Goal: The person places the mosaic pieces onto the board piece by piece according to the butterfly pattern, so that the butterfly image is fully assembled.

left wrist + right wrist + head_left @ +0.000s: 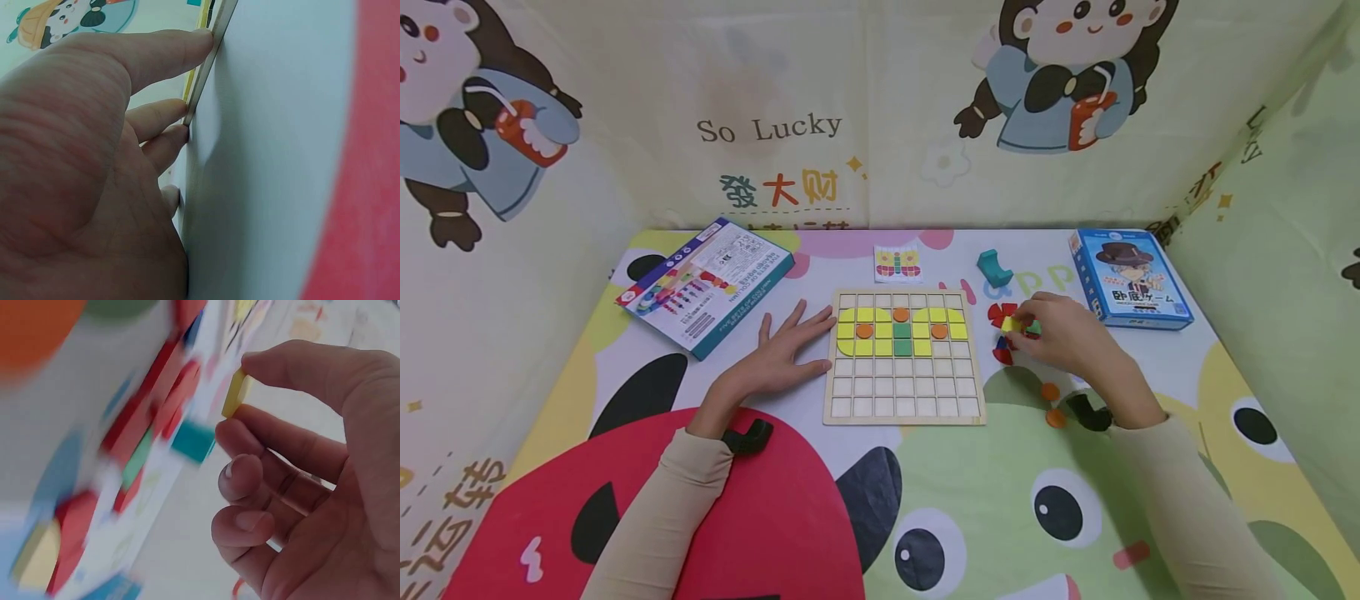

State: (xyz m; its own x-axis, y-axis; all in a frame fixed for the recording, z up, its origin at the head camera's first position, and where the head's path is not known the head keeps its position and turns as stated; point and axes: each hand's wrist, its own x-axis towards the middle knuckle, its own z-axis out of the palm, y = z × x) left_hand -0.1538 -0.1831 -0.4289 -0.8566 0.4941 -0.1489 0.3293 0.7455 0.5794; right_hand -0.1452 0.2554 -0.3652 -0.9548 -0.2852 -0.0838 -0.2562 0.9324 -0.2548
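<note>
I see the left hand (784,354) with its fingers spread, touching the left edge of the board (904,420); I think that stops it sliding. The right hand (1063,333) pinches a yellow piece (235,394) by its edges, maybe so its flat sides stay free. That piece is near the red pieces (1000,315), right of the board. I have only a thin strip of counter (808,404) between them, but the board's bottom squares are bare.
</note>
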